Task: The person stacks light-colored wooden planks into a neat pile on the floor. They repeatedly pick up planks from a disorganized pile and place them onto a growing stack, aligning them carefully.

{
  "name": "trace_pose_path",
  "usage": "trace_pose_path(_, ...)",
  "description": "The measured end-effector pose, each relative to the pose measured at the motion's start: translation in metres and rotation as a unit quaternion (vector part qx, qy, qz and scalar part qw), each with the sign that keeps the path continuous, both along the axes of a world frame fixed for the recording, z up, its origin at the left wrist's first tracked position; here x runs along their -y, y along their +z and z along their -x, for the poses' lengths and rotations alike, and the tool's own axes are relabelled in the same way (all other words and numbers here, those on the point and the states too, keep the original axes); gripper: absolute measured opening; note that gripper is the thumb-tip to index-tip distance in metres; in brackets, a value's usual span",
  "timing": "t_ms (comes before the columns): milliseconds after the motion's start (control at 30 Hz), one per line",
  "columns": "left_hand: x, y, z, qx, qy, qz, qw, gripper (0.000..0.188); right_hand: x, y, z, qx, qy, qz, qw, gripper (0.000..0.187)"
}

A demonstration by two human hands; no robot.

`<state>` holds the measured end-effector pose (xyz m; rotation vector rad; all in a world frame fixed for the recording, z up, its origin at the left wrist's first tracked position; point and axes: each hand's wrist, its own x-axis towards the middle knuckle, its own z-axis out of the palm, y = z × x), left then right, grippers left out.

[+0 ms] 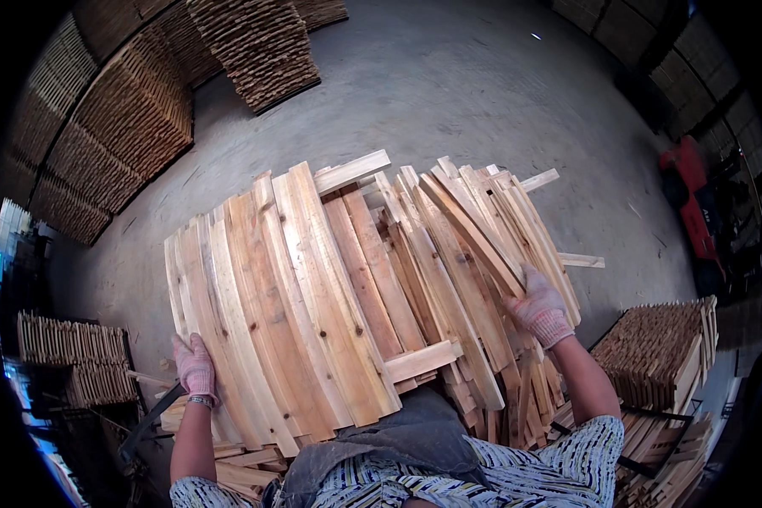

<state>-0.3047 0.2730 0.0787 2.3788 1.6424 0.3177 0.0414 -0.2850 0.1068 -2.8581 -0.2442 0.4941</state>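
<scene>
Although left hand (196, 371) at edge of planks (267, 313), open floor (449, 93) beyond.

Head-mtd. fisheye cam, L of pair — faces down & fwd. over wearer's shirt (567, 457); boards (267, 313) close below, centre — floor (449, 93) and stacks (135, 118) farther off, twd. rim.

Two hands (196, 369) (538, 310), dozens of boards (317, 296)

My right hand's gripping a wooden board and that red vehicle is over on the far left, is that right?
Not quite: the head view shows the red vehicle on the far right. Your right hand is gripping a wooden board.
</scene>
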Motion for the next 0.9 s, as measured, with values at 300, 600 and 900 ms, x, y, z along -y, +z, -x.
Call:
trace_pose_path(300, -0.006, -0.005, -0.003, 0.001, 0.013, 0.029, 0.999, 0.078, -0.029, -0.097, -0.025, 0.095, 0.019, 0.017, 0.995, 0.069)
trace_pose_path(600, -0.014, -0.017, 0.009, 0.011, 0.012, 0.024, 1.000, 0.078, 0.002, -0.087, -0.063, -0.073, -0.060, -0.076, 0.993, 0.077)
trace_pose_path(900, -0.014, -0.012, 0.015, 0.017, 0.002, 0.014, 1.000, 0.075, -0.008, -0.123, -0.083, -0.144, -0.042, -0.091, 0.984, 0.073)
